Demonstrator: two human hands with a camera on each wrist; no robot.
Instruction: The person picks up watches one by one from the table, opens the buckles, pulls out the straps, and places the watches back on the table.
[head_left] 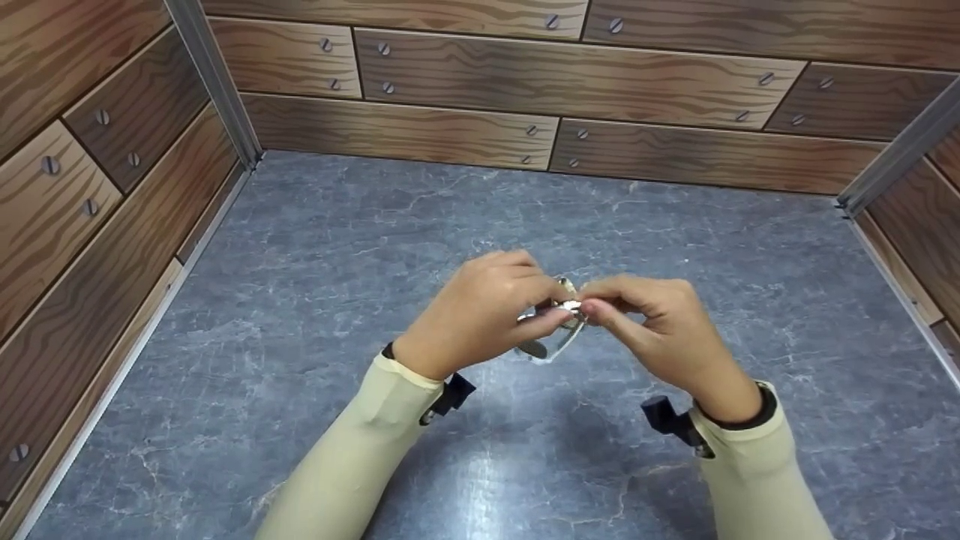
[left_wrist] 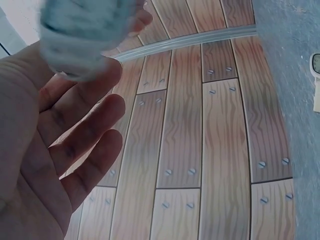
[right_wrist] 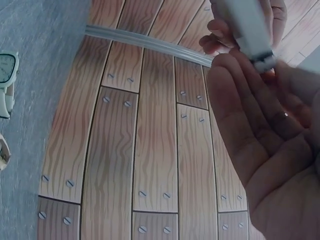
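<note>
Both hands hold a wristwatch (head_left: 556, 352) with a pale strap, in mid-view of the head camera. My left hand (head_left: 487, 307) pinches it between thumb and forefinger from the left. From the right, my right hand (head_left: 667, 322) pinches the strap with thumb and forefinger, its fingertips right beside the left ones. The left wrist view has the watch's pale blue-green dial (left_wrist: 87, 20) blurred and close, with the other fingers loosely bent below. A pale strap (right_wrist: 247, 27) with a metal buckle (right_wrist: 264, 62) shows in the right wrist view. Fingers hide much of the watch.
Another white watch (right_wrist: 7, 70) lies on the grey-blue marbled table (head_left: 360, 247), with part of a further pale item (right_wrist: 4, 152) near it. Wood-patterned walls (head_left: 465, 67) enclose the back and sides, with metal strips (head_left: 225, 82) at the corners.
</note>
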